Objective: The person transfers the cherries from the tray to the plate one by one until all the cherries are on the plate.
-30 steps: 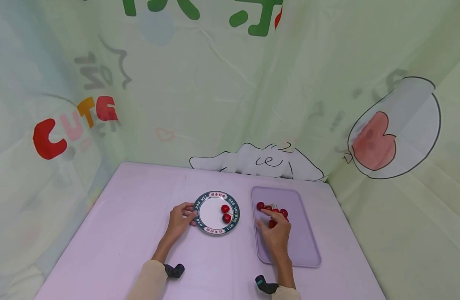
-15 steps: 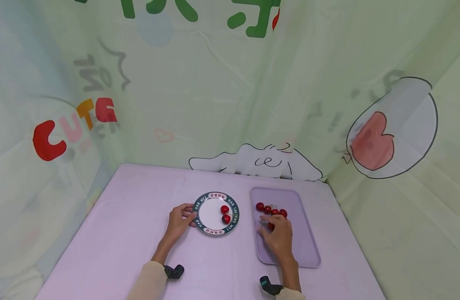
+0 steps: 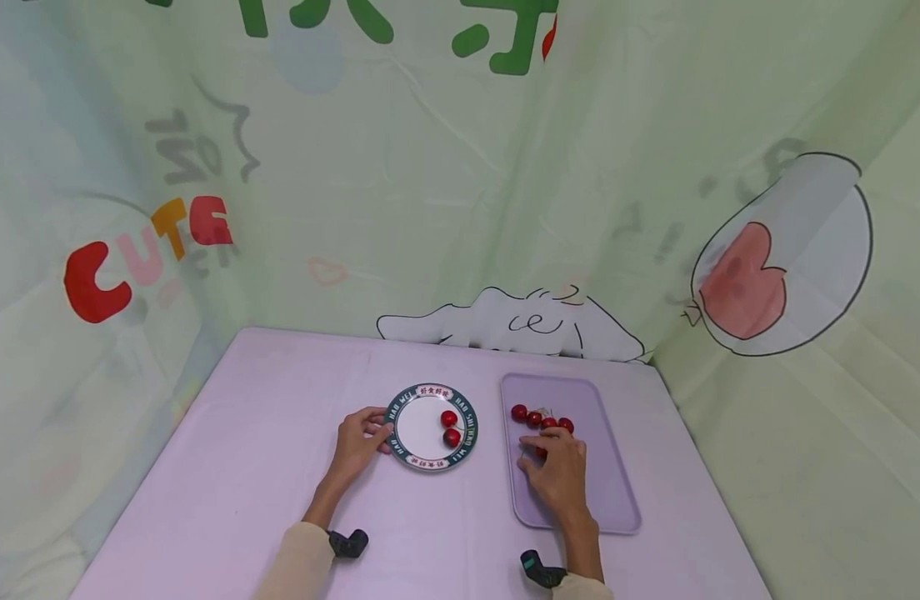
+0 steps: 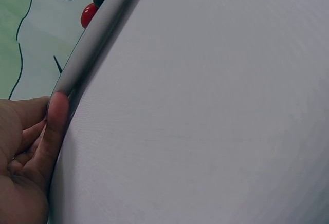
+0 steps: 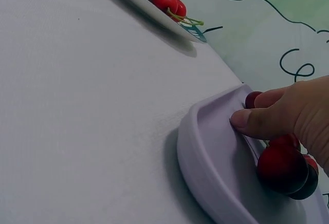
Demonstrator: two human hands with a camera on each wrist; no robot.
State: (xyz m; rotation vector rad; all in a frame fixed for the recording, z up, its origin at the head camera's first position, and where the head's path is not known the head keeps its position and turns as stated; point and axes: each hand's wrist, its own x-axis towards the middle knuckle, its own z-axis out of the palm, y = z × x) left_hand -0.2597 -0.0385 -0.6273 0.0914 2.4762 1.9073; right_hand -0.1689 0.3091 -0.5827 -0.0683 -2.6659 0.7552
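My left hand point(image 3: 358, 442) pinches the left rim of a round white plate point(image 3: 418, 433) with a dark green lettered border; the left wrist view shows the thumb point(image 4: 57, 108) against the plate's edge. Two red cherries point(image 3: 450, 427) with stems lie on the plate's right side. Over the lilac tray point(image 3: 602, 492), my right hand point(image 3: 559, 475) is bent, with thumb and index fingertips apart. Beneath it, in the right wrist view, sits a dark red cherry point(image 5: 281, 168), its thin stem running toward the thumb. Several more cherries point(image 3: 534, 418) lie in the tray, some hidden by the hand.
A pale lilac cloth point(image 3: 295, 375) covers the table. Behind it and at both sides hang printed curtains point(image 3: 430, 208). Between plate and tray lies a narrow strip of cloth. The tray has a low raised rim.
Over the tray my right hand has drawn slightly back toward me and right, uncovering cherries at the back, its thumb and index finger closer together. The left hand and plate stay put.
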